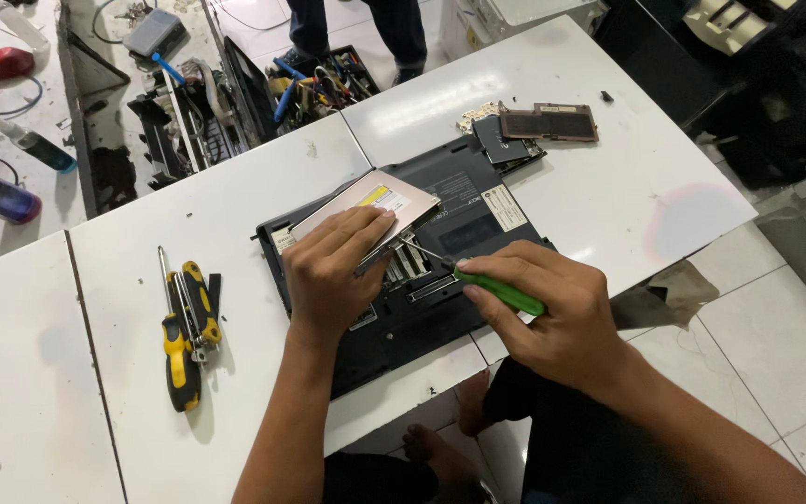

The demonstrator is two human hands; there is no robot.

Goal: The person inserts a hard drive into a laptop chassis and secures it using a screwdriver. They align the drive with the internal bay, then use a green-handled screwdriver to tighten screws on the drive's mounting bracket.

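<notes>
Head-camera view: nearest, a green-handled screwdriver (498,290) is gripped in the right hand (552,313), its tip set at the edge of a silver optical drive (366,207). That drive is pressed flat under the left hand (333,271), fingers spread, atop an upturned black laptop (440,233) on the white table (95,280). Yellow-and-black tools (187,331) are laid to the left. Removed covers (538,126) are seen farther back.

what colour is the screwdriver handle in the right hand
Green screwdriver handle, gripped by the right hand; head view.
</notes>
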